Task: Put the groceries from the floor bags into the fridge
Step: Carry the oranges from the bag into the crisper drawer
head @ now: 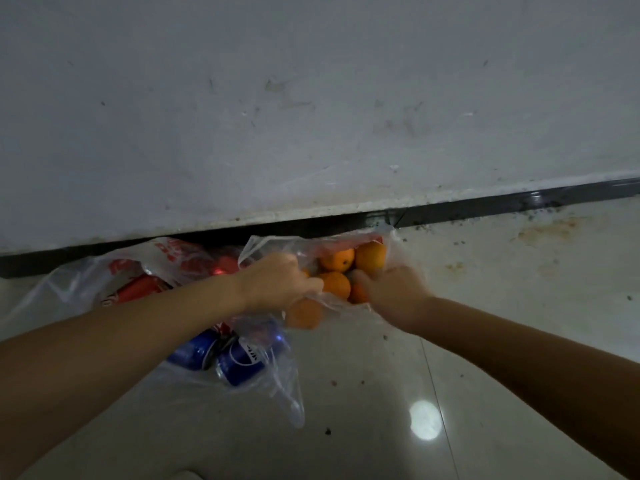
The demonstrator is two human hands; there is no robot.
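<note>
Your left hand (277, 280) grips the clear bag (311, 251) of oranges (335, 284) at its mouth; your right hand (391, 292) curls into the fruit from the opposite side. Both sit on the floor (485, 306) against the wall, the oranges directly between your hands, equally near each.

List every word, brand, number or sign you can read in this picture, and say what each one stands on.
No text reads clearly.
Blue cans: a round red, white and blue logo beside white lettering, too blurred to quote.
Plastic bag: red printed lettering, crumpled and blurred, unreadable.
Red cans: markings too blurred to read.
</note>
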